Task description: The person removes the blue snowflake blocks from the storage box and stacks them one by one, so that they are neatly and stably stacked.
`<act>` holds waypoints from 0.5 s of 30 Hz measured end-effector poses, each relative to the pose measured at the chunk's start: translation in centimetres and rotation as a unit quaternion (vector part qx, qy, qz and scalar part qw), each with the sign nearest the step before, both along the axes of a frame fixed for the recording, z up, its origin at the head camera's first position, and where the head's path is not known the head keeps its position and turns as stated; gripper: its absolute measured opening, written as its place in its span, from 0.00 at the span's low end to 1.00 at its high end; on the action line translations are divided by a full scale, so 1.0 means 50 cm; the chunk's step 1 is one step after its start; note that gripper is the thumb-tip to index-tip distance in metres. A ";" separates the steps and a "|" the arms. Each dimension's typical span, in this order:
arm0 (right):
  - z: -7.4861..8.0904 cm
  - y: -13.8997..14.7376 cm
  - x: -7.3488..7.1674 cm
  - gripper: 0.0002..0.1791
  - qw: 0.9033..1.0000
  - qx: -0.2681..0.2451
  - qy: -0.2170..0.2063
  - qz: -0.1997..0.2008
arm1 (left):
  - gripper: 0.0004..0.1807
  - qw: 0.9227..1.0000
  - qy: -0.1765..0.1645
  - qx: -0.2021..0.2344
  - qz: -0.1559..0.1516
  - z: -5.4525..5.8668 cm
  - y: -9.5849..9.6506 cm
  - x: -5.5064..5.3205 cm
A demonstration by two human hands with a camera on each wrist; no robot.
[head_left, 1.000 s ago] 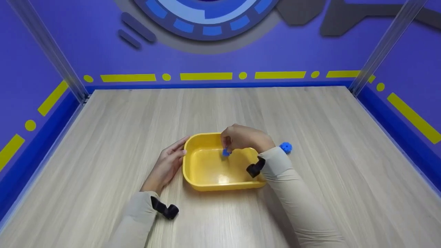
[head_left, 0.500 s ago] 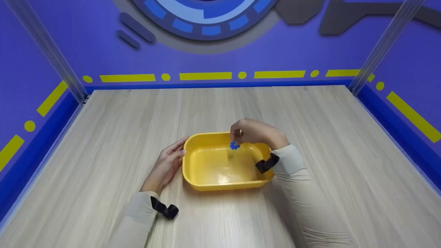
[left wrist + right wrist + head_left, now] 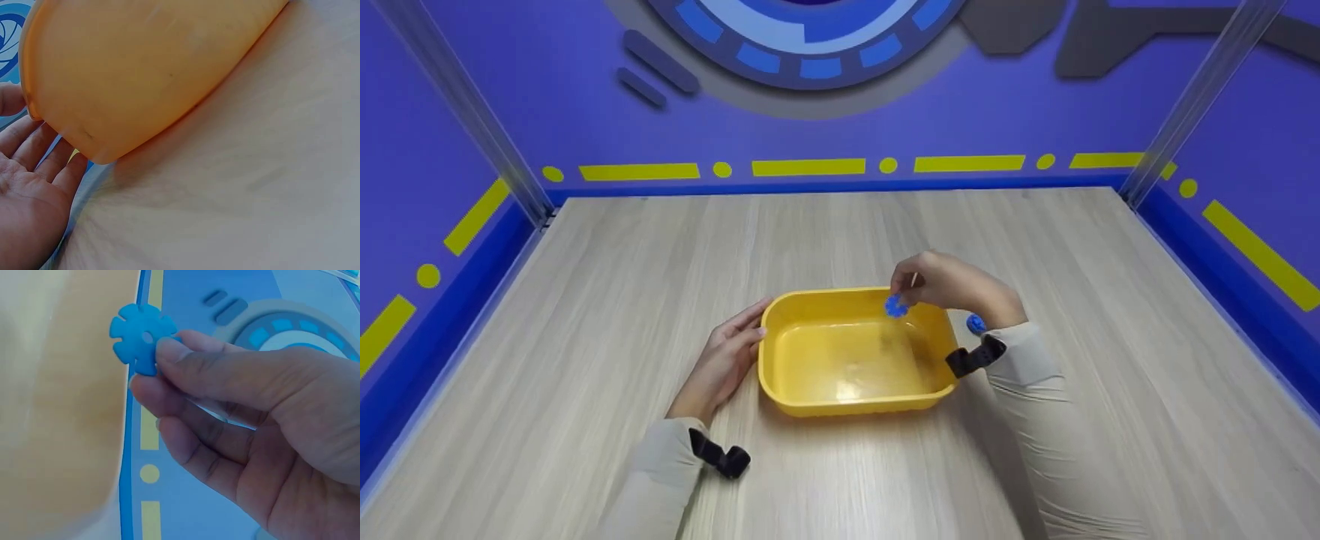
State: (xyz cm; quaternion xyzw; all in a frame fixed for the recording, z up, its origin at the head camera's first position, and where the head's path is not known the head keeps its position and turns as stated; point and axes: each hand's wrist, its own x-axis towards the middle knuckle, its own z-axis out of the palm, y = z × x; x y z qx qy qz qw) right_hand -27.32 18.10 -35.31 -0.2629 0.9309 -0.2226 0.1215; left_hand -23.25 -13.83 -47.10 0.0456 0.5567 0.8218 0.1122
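A yellow plastic tub [image 3: 847,360] stands on the table, its inside bare in the head view. At its left rim is my left hand [image 3: 724,360], thumb on the rim and fingers against the outer wall; the left wrist view shows these fingers [image 3: 39,146] under the tub's edge. Over the tub's far right corner, my right hand [image 3: 949,281] pinches a blue notched snowflake disc [image 3: 132,334] between thumb and forefinger. The disc has a small hole in its middle. A second blue piece [image 3: 976,324] lies right of the tub, partly hidden by my right wrist.
The wood-grain table [image 3: 660,262] extends around the tub on every side. Blue-purple printed panels [image 3: 840,135] with yellow dashes enclose it at the back, left and right. Black wrist cameras [image 3: 975,356] stick out from both sleeves, the right one over the tub's right rim.
My right hand has risen from inside the tub and moved right, carrying the blue snowflake disc towards the far right corner. My left hand stays at the rim, and the tub stays put.
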 end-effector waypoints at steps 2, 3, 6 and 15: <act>-0.001 0.011 0.002 0.05 1.000 -0.010 0.007 0.002 | 0.31 1.000 0.000 -0.001 0.000 -0.001 -0.001 0.000; -0.002 0.016 0.002 0.05 1.000 -0.017 0.010 0.003 | 0.31 1.000 0.000 -0.001 -0.001 -0.001 -0.001 0.000; -0.007 0.030 0.005 0.05 0.999 -0.034 0.024 0.005 | 0.31 1.000 0.002 -0.002 -0.002 -0.001 -0.002 0.001; -0.021 0.067 0.016 0.06 0.995 -0.077 0.065 -0.026 | 0.31 1.000 -0.001 -0.001 0.000 -0.001 -0.001 0.000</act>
